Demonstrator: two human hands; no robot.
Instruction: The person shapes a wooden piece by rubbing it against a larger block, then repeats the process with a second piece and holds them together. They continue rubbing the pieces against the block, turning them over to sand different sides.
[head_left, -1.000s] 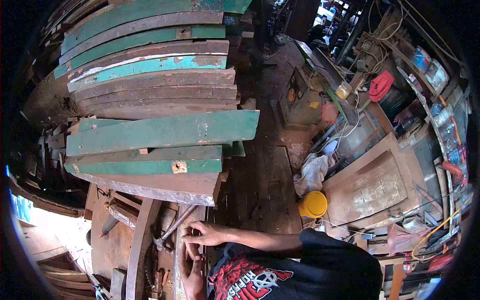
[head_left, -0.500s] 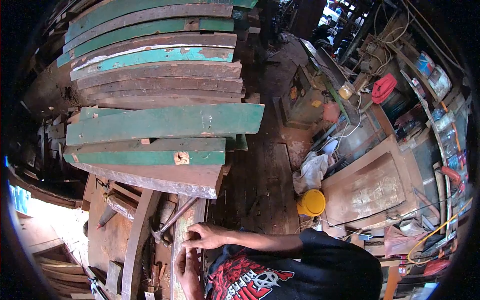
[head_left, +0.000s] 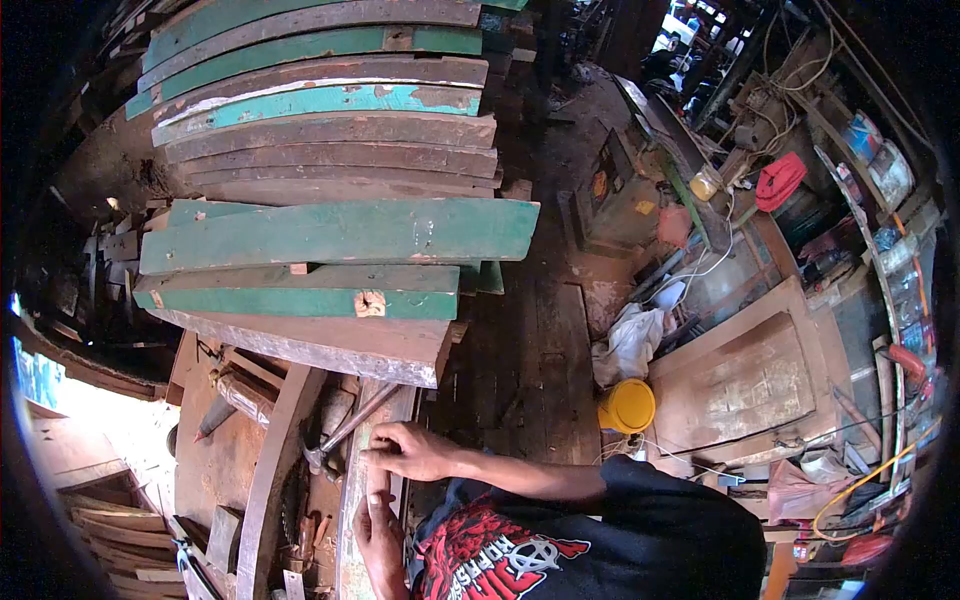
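Note:
My right hand (head_left: pixel 412 452) reaches in from the right over a narrow, worn wooden board (head_left: pixel 352 550), fingers bent and pinched. Just below it in the head view is my left hand (head_left: pixel 378 530), its fingertips together and almost meeting those of my right hand. Whatever they hold is too small or hidden to make out. A claw hammer (head_left: pixel 352 428) leans at the board's left edge, its head close to my fingers. Left of it runs a curved wooden piece (head_left: pixel 275 480).
Painted and bare planks (head_left: pixel 330 235) are stacked above the hands. At the left are a cone-tipped tool (head_left: pixel 216 415) and a small wood block (head_left: pixel 225 540). A yellow bucket (head_left: pixel 628 406), a white cloth (head_left: pixel 630 340) and a wooden panel (head_left: pixel 740 385) lie to the right.
The view has shifted slightly, so the planks appear higher and further right. My right hand has risen a little from my left hand, and both keep their fingers together.

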